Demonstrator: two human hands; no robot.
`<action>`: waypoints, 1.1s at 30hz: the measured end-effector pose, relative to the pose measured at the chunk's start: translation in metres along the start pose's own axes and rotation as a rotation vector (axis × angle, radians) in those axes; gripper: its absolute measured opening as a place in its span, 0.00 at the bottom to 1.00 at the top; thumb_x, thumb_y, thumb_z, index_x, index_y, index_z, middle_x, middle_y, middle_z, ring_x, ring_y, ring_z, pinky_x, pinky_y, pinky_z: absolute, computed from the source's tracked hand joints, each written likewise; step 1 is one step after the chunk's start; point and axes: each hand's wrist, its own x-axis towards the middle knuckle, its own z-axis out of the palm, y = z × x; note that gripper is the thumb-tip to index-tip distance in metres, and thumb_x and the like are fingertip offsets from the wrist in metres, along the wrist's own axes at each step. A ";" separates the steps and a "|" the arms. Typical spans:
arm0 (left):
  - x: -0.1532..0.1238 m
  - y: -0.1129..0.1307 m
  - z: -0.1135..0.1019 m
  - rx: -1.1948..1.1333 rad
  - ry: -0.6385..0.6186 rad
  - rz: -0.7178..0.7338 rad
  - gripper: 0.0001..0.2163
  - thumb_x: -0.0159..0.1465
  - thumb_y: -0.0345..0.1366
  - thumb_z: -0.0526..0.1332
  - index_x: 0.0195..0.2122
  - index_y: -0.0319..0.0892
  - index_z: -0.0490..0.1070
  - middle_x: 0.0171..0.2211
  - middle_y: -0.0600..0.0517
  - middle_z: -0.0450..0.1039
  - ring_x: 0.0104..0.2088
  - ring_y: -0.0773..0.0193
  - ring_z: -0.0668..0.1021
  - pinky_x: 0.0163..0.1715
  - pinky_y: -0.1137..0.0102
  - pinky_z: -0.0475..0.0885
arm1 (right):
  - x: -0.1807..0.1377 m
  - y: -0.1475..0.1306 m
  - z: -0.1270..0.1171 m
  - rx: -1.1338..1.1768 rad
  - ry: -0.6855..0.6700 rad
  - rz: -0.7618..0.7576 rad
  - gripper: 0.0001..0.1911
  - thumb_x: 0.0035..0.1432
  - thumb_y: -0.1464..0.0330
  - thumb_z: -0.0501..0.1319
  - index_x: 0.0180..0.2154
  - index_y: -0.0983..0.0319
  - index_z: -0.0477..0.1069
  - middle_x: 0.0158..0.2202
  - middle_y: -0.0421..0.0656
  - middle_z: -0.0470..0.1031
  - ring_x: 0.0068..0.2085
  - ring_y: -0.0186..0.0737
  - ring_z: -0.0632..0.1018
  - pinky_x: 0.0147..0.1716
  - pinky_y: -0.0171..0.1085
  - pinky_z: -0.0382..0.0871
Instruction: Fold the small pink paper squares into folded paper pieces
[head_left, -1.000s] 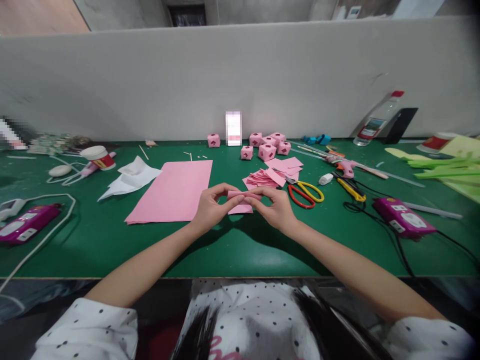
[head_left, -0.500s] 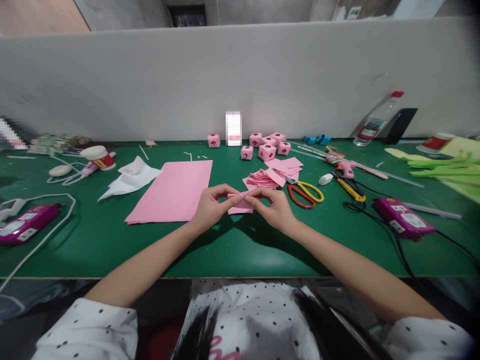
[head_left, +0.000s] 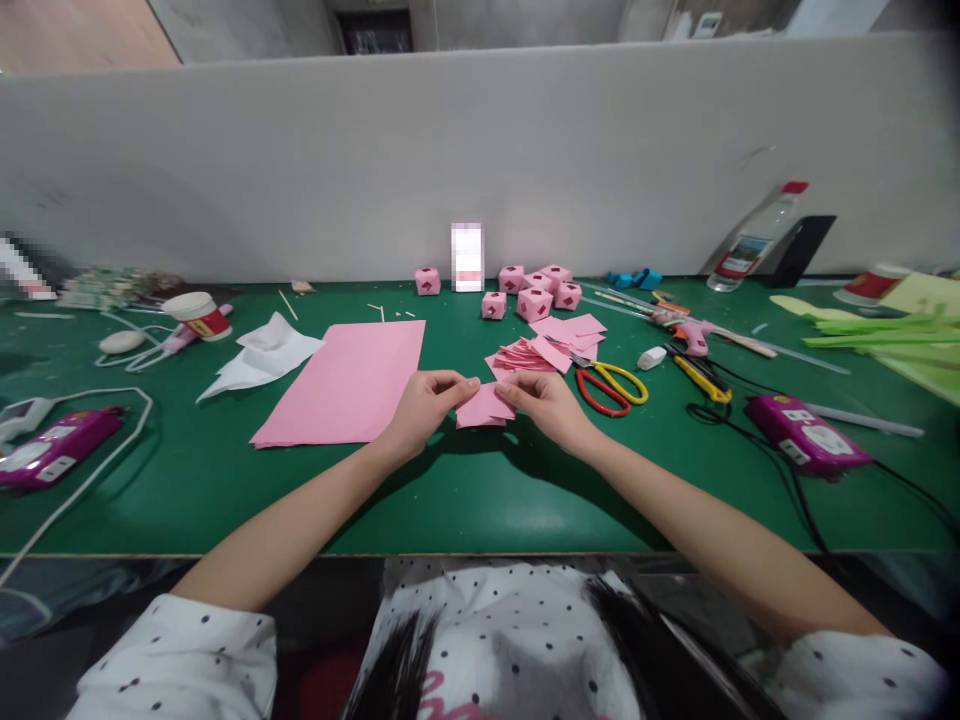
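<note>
Between my hands is a small piece of pink paper (head_left: 486, 405), its upper part spread out toward me. My left hand (head_left: 427, 410) pinches its left edge between thumb and fingers. At the opposite edge, the thumb and fingers of my right hand (head_left: 546, 405) are closed on it too. Just beyond my right hand lies a loose pile of cut pink paper pieces (head_left: 525, 356). Scissors (head_left: 611, 388) with red and yellow handles rest to the right of that hand. A stack of large pink sheets (head_left: 349, 385) is left of my left hand.
Several folded pink paper cubes (head_left: 535, 303) stand near the partition (head_left: 300, 170), by a phone (head_left: 467, 257). On the right are a glue gun (head_left: 694, 335), a yellow cutter (head_left: 701, 378), a purple power strip (head_left: 806, 435) and a bottle (head_left: 750, 245). Leftward sit white paper (head_left: 259, 355) and a cup (head_left: 197, 315).
My hands have moved slightly apart. The pink paper between them shows a wider, flatter face, and my thumbs have shifted from its middle out to its sides.
</note>
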 end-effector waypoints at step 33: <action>-0.003 0.001 -0.003 0.203 -0.013 0.143 0.16 0.62 0.48 0.62 0.26 0.39 0.74 0.23 0.53 0.69 0.26 0.67 0.70 0.27 0.71 0.63 | -0.005 -0.010 -0.002 0.020 0.110 -0.076 0.18 0.59 0.59 0.63 0.45 0.64 0.74 0.30 0.41 0.75 0.28 0.33 0.72 0.28 0.33 0.66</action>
